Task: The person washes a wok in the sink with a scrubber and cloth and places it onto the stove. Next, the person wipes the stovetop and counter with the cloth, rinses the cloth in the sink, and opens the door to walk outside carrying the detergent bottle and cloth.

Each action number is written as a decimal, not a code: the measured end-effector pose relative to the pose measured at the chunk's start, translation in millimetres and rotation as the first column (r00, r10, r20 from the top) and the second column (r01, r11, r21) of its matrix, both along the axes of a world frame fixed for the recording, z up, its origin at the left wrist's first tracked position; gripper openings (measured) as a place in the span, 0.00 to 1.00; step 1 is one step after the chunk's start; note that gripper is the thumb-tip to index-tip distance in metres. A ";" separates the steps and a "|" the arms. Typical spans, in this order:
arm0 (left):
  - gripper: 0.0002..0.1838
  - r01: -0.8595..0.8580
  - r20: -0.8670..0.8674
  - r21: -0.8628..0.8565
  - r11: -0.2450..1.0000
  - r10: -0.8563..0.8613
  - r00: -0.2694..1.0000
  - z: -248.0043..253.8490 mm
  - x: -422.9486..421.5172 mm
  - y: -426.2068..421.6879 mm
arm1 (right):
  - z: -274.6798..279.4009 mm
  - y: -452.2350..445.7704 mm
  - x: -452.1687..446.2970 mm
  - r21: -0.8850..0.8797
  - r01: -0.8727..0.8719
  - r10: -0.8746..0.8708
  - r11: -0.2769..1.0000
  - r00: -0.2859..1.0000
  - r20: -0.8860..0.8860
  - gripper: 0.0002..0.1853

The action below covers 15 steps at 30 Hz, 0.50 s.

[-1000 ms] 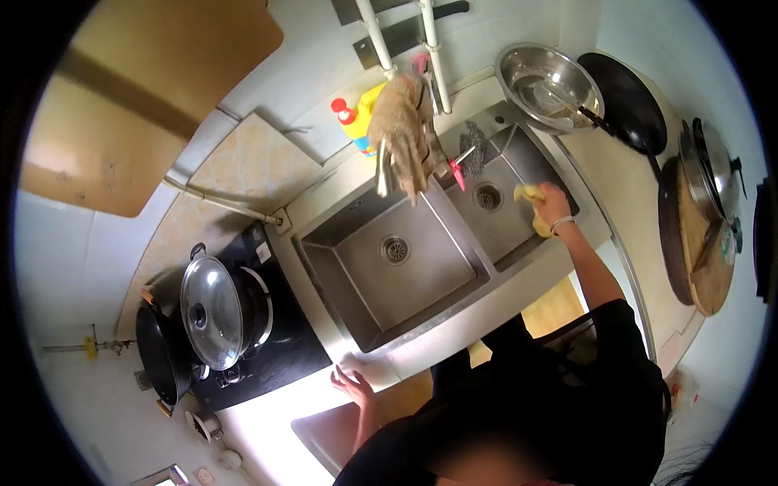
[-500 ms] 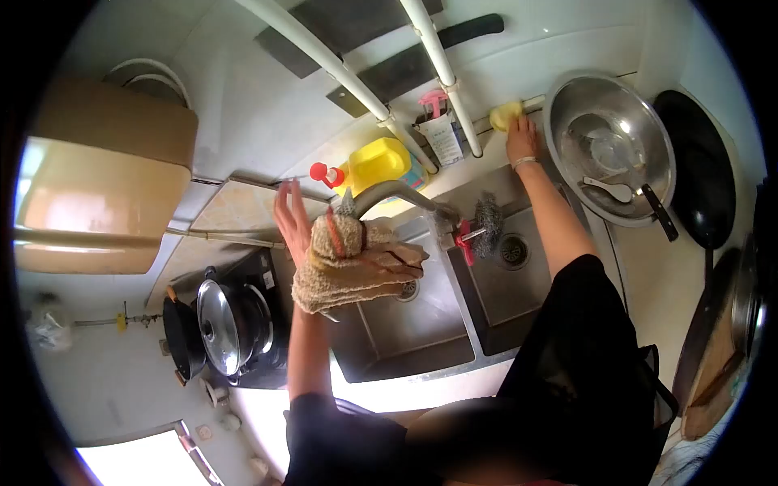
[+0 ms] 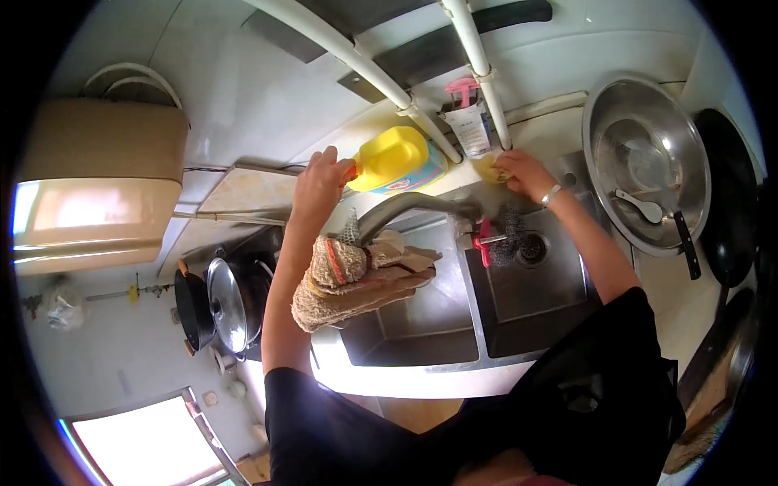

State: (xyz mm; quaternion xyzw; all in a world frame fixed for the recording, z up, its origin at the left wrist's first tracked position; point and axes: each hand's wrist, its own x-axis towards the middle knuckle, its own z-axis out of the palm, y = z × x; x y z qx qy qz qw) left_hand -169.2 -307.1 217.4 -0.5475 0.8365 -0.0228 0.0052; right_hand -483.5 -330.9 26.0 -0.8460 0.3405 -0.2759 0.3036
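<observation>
My left hand (image 3: 321, 185) is closed around the red cap (image 3: 349, 173) of a yellow detergent bottle (image 3: 392, 155) with a blue label, behind the sink. In my right hand (image 3: 527, 175) is a yellow sponge (image 3: 488, 168), pinched by the fingers over the sink's back ledge. Between my arms is the faucet (image 3: 413, 202), with a tan towel (image 3: 340, 279) draped over its spout end. A steel wool scrubber (image 3: 509, 235) hangs by the red-handled tap (image 3: 485, 241), below my right hand.
The double sink (image 3: 478, 312) lies below my hands. To the right are a steel bowl (image 3: 604, 146) with a white spoon (image 3: 640, 206) and a knife (image 3: 687, 245), and a black pan (image 3: 725, 198). A lidded pot (image 3: 228, 304) stands left. White pipes (image 3: 356, 61) cross the back wall.
My left hand has moved up from beside the towel and taken hold of the bottle's red cap. My right hand has brought the sponge from the back wall towards the sink.
</observation>
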 end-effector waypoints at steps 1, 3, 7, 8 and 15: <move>0.11 0.009 -0.152 -0.078 0.997 -0.021 0.988 0.2 10.0 4.5 | 4.1 -6.4 12.7 -0.025 -0.126 0.126 0.992 0.992 0.004 0.17; 0.11 0.003 -0.108 -0.112 0.994 -0.015 0.994 7.8 17.5 7.6 | 6.3 -14.0 27.4 -0.015 -0.203 0.204 0.979 0.979 0.018 0.18; 0.11 -0.040 -0.120 -0.188 0.981 0.018 0.993 5.7 40.0 9.3 | -7.2 -29.6 77.8 -0.053 -0.340 0.342 0.939 0.939 0.036 0.16; 0.11 -0.041 -0.133 -0.201 0.979 0.014 0.991 1.1 47.8 9.0 | -7.9 -33.8 90.6 -0.095 -0.377 0.378 0.921 0.926 -0.017 0.15; 0.11 -0.335 -0.377 -0.041 0.941 0.296 0.878 -17.0 75.0 21.6 | -38.2 -41.9 126.6 -0.277 -0.655 0.520 0.703 0.739 -0.427 0.15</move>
